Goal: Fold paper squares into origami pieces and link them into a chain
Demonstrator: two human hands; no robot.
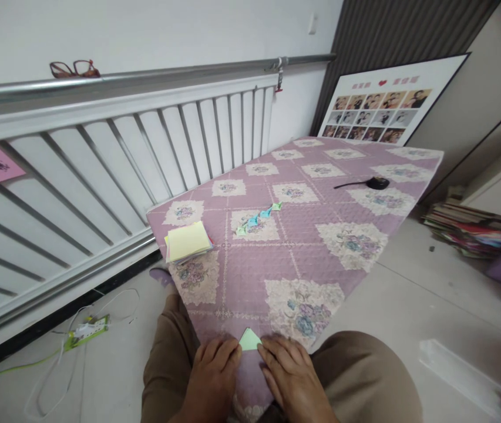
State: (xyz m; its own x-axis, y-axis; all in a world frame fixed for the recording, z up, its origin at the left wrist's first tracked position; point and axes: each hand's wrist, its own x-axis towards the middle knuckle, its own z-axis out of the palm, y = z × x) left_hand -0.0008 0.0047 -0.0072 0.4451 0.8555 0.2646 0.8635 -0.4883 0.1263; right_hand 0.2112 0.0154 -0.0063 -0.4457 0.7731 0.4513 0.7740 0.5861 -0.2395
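A small light-green folded paper (249, 340), triangular at its top, lies flat on the purple patterned tablecloth (250, 282) at the near edge. My left hand (215, 373) presses its fingertips on the paper's left corner, fingers held together. From the other side, my right hand (292, 370) holds the right corner under its fingers. Parts of the paper may be hidden under both hands. Farther up the table, several small folded green and blue paper pieces (253, 221) lie in a slanted row. A stack of square paper sheets (187, 241), yellow on top, rests near the left edge.
A black object with a cord or strap (377, 183) lies on the far right of the table. A white radiator (135, 153) runs along the left. Behind the table leans a photo board (382, 106). A power strip (87, 332) is on the floor.
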